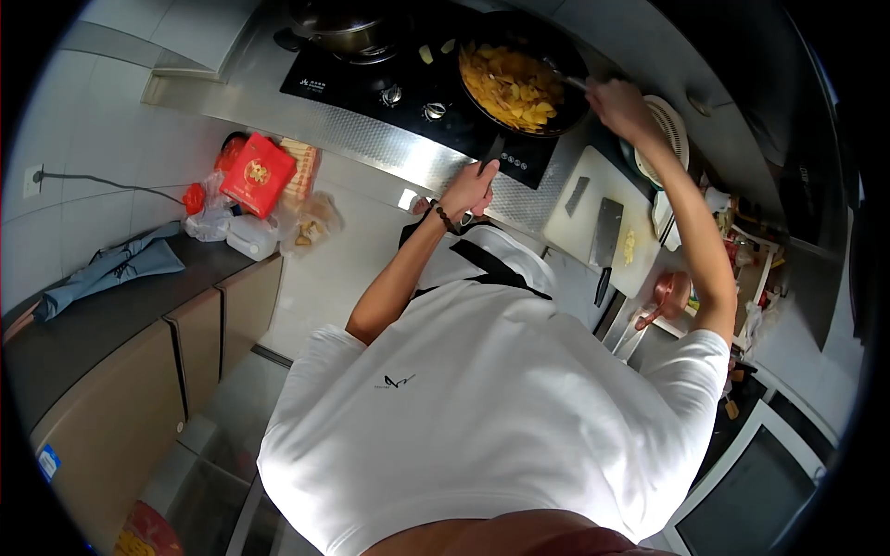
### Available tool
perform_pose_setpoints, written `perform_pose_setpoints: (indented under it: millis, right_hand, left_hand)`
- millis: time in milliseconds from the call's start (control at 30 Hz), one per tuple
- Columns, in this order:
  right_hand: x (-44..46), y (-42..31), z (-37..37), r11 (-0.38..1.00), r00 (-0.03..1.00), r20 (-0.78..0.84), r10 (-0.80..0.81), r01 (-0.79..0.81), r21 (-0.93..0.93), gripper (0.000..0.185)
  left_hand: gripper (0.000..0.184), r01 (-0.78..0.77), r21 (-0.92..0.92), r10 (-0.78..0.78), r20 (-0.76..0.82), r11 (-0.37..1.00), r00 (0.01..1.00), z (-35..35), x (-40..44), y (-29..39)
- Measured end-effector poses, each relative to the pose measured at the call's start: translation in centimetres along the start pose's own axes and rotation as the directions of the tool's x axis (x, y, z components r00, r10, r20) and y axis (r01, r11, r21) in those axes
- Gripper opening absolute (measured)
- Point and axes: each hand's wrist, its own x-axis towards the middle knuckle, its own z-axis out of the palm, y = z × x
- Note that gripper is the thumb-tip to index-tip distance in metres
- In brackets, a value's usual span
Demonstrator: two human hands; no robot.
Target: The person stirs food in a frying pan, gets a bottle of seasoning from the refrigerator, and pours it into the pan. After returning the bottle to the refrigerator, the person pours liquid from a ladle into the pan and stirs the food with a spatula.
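Two bare hands worked at a black stove (324, 88) in a kitchen, where a dark pan (577, 104) of yellow-orange slices (510, 83) sat at the right end of the cooktop. The left hand (468, 193), a beaded bracelet (444, 218) at its wrist, gripped the pan's handle (495, 153), fingers curled closed around it. The right hand (621, 107), raised over the pan's right side, held the handle of a utensil (573, 82) that reached in among the slices, fingers folded around it; their exact hold was too small to tell. Two pale pieces (425, 54) lay on the stovetop between the pan and a lidded metal pot (357, 35) at left. Right of the stove, a cleaver (607, 230) rested on a pale cutting board (575, 222), its black handle reaching past the near edge, beside a small heap of chopped yellow bits (629, 246). Behind the board stood a white slotted basket (669, 130). A red bag (260, 174) and a white plastic container (250, 236) stood to the left of the cook, who wore a white shirt (464, 371).
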Motion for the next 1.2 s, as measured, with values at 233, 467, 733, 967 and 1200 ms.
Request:
perform_pose_setpoints:
  millis: [233,467,733,967,1200]
  right_hand:
    - [-7.9,-1.4,-1.7,0.997,0.993,-0.114,-0.02,0.011,-0.082,0.031]
    - [-11.6,-1.1,-7.1,0.999,0.993,-0.115,0.039,-0.036,0.026,0.036]
    - [-9.4,-1.6,-0.4,0.994,0.988,-0.124,0.091,-0.082,0.07,0.028]
    - [-8.2,-4.8,0.9,0.942,0.917,-0.229,0.326,-0.294,0.164,0.03]
    - [-4.6,-5.2,5.8,0.96,0.933,-0.23,0.277,-0.257,0.114,0.045]
  left_hand:
    - [0.04,0.005,-0.014,-0.005,-0.002,1.0,1.0,0.4,0.2,-0.2]
    - [0.038,0.053,-0.026,-0.053,0.0,0.998,0.999,0.3,0.4,-0.6]
    - [0.038,0.088,-0.088,-0.085,0.035,0.992,0.996,0.3,0.3,-0.4]
    - [0.038,0.077,-0.076,-0.075,0.028,0.994,0.997,0.5,0.1,-0.1]
    - [0.041,0.096,-0.083,-0.095,0.019,0.992,0.995,0.4,-0.2,0.1]
